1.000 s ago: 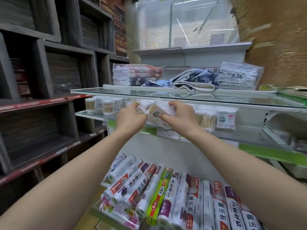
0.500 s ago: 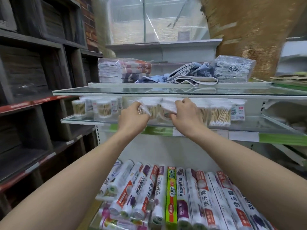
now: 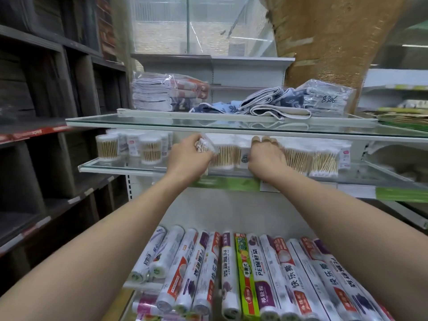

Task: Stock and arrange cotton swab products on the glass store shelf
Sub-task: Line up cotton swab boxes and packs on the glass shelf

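Observation:
The lower glass shelf (image 3: 111, 164) carries a row of cotton swab packs (image 3: 322, 163) on the right and round swab tubs (image 3: 150, 151) on the left. My left hand (image 3: 187, 158) grips a small clear cotton swab pack (image 3: 205, 144) just above the shelf, at the left end of the row. My right hand (image 3: 266, 158) reaches into the row. Its fingers go up behind the edge of the upper glass shelf (image 3: 162, 123) and it holds an upright swab pack (image 3: 242, 156) on its thumb side. That pack's base is at the shelf.
Folded towels in plastic (image 3: 166, 93) and loose cloths (image 3: 266, 103) lie on the upper glass shelf. Below my arms, several rolls of plastic wrap (image 3: 231, 274) lie side by side. Dark wooden shelving (image 3: 46, 112) stands at the left.
Both hands have moved forward under the upper glass shelf. The right hand has brought its swab pack down into the row; the left hand still holds its small pack.

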`<state>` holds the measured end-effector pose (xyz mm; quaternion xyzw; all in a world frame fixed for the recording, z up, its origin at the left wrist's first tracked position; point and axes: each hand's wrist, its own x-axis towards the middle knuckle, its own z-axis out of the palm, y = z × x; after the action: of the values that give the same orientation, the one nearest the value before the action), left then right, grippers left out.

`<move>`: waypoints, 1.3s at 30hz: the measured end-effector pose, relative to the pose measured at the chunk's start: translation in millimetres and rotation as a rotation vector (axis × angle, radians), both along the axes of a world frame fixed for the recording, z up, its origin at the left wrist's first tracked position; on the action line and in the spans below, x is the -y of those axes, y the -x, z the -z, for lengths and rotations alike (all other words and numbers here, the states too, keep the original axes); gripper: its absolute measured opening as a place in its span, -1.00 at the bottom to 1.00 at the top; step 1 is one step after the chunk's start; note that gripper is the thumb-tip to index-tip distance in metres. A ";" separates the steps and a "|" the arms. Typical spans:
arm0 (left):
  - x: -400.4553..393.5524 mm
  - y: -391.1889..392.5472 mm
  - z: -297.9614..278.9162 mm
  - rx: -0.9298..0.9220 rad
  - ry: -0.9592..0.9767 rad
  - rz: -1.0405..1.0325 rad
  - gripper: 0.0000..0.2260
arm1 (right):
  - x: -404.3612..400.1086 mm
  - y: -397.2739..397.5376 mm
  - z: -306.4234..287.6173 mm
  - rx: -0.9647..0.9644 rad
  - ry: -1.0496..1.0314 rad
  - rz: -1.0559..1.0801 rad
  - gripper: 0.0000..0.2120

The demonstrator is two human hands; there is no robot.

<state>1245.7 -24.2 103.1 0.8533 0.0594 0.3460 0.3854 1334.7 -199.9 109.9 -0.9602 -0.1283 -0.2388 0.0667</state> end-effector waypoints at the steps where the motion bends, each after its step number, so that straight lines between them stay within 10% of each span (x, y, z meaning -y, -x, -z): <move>1: -0.8 -1.2 0.4 0.002 0.004 0.013 -0.81 | -0.6 -3.0 0.4 0.003 0.015 0.009 -0.59; 21: -8.9 -22.9 3.2 -0.017 -0.001 0.109 -0.75 | -18.9 -52.0 -3.4 0.163 0.119 0.064 -0.89; 39: 3.8 -3.6 4.4 0.033 -0.002 0.136 -0.79 | -1.7 6.4 -4.4 0.093 -0.016 -0.095 -0.77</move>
<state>1249.3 -28.0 98.7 0.8499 -0.0054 0.3333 0.4081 1328.3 -198.2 114.2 -0.9404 -0.1750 -0.2806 0.0797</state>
